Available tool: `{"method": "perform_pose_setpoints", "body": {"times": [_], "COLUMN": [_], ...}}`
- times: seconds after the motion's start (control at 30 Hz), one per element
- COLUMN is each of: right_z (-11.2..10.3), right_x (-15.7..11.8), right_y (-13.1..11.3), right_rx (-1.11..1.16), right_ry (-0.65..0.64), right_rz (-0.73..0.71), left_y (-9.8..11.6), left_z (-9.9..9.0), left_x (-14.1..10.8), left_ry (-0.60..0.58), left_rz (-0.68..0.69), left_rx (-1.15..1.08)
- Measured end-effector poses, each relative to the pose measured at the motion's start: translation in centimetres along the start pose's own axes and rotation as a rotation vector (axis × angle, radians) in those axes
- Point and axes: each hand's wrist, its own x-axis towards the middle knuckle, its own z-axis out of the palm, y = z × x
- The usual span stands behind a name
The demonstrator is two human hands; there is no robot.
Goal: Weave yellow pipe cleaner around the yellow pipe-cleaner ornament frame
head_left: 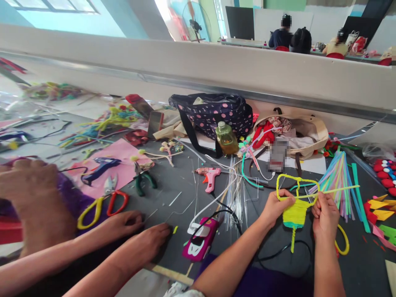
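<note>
At far left a blurred co-worker's arm (pixel 34 198) crosses the edge of view, and two more co-worker's hands (pixel 154 241) rest by the near side, fingers curled; whether they grip anything I cannot tell. Above them, scissors (pixel 107 197) with ring handles and a blue glue gun (pixel 100 170) crowd a flat pink sheet (pixel 123 152). A stretch of smooth dark table (pixel 182 185) runs rightward to a pink glue gun (pixel 210 178), a glossy car-shaped magenta box (pixel 202 241) and shiny thin rods (pixel 236 198). Further right, the left hand (pixel 276 208) pinches the lower left of a fuzzy yellow frame (pixel 295 213), raised over the table, its body ribbed and green-edged. The right hand (pixel 326 212) has its fingers closed on the frame's right end, a straight stem (pixel 343 189) jutting past them toward fanned pastel sticks (pixel 335 177). Dark surface opens below, crossed by a looped cord (pixel 309 249).
</note>
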Motion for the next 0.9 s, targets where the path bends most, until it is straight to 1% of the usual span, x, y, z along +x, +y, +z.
{"method": "perform_pose_setpoints", "body": {"times": [0.17,0.37,0.5,0.63,0.77,0.9], "right_z": [0.1,-0.1,0.2,0.9,1.2,1.2], "right_x": [0.1,0.3,0.1,-0.4,-0.8,-1.2], "right_y": [0.1,1.1,1.4,1.4,1.4,1.7], "right_rx": [-0.006,0.018,-0.008,-0.005,-0.002,-0.098], "right_ry": [0.015,0.015,0.021,0.039,-0.015,-0.118], "right_rz": [0.010,0.007,0.009,0.023,0.122,0.279], "left_y": [0.2,-0.1,-0.2,-0.1,0.0,-0.1], "left_z": [-0.2,-0.6,-0.8,-0.8,-0.7,-0.7], "left_x": [0.0,0.5,0.7,0.8,0.8,0.8], "left_ry": [-0.008,-0.001,0.045,0.110,0.128,0.114], "left_rz": [0.018,-0.029,-0.051,-0.024,0.012,0.009], "left_rx": [0.017,-0.128,-0.191,-0.155,-0.107,-0.097]}}
